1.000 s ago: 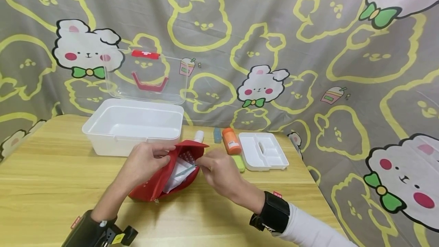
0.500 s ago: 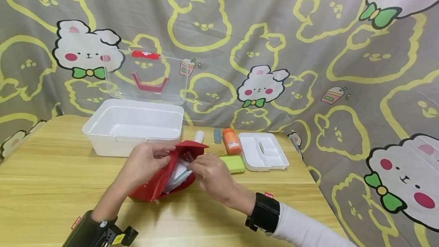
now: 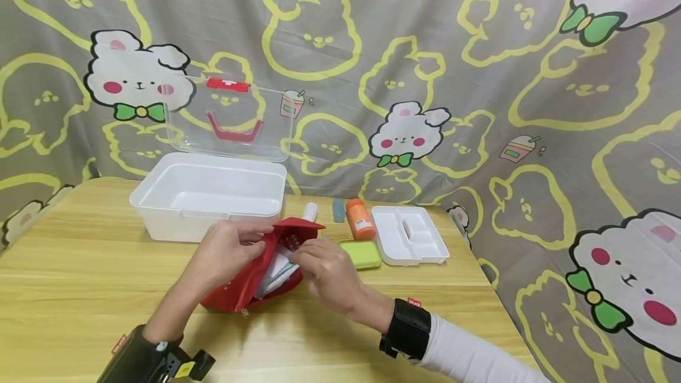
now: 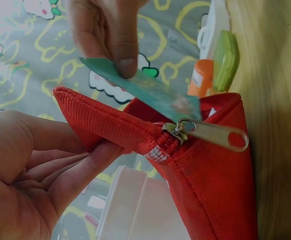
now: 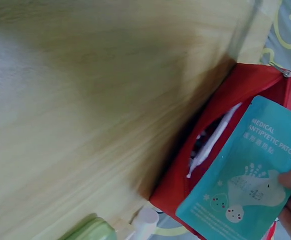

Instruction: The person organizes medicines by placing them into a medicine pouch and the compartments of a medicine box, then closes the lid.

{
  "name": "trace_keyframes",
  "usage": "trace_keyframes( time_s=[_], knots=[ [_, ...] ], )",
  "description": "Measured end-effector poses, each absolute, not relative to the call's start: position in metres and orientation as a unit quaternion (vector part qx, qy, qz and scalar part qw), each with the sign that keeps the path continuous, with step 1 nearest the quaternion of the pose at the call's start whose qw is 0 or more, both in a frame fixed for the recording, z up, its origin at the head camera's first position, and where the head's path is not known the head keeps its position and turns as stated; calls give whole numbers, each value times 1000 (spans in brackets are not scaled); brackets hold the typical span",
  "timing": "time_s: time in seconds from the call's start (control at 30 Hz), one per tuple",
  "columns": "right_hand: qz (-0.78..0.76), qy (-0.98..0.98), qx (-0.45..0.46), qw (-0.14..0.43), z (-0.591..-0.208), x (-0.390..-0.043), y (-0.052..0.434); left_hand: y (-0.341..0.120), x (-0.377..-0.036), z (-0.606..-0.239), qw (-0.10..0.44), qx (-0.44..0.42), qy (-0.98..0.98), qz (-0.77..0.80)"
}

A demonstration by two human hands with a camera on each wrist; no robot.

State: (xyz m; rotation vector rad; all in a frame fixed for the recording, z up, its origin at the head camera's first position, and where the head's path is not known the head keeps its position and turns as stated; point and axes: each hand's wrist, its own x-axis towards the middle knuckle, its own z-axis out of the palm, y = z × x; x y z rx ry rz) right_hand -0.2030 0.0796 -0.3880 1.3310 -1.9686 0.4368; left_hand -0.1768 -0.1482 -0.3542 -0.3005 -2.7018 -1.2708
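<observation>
Wooden table (image 3: 80,288), cartoon-rabbit cloth backdrop (image 3: 479,75).
Red pouch (image 3: 250,279) rim is pinched by left hand (image 3: 223,253); teal patch packet (image 5: 240,185) is gripped by right hand (image 3: 324,270); white box (image 3: 207,194) at 12 o'clock.

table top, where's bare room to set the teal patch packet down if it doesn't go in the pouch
Bare wood lies left of the red pouch, in front of the white box, and along the near edge of the table. It is crowded right of the pouch: green case, orange bottle, divided white tray.
</observation>
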Motion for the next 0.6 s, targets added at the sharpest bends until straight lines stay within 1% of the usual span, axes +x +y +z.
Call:
trace_keyframes(
  time_s=[0.23, 0.6],
  knots=[
    [176, -750, 525, 363, -387, -204, 77, -149, -176, -354, 74, -100, -899, -421],
    [187, -749, 524, 358, -402, -209, 78, -148, -177, -355, 82, -106, -899, -418]
  ],
)
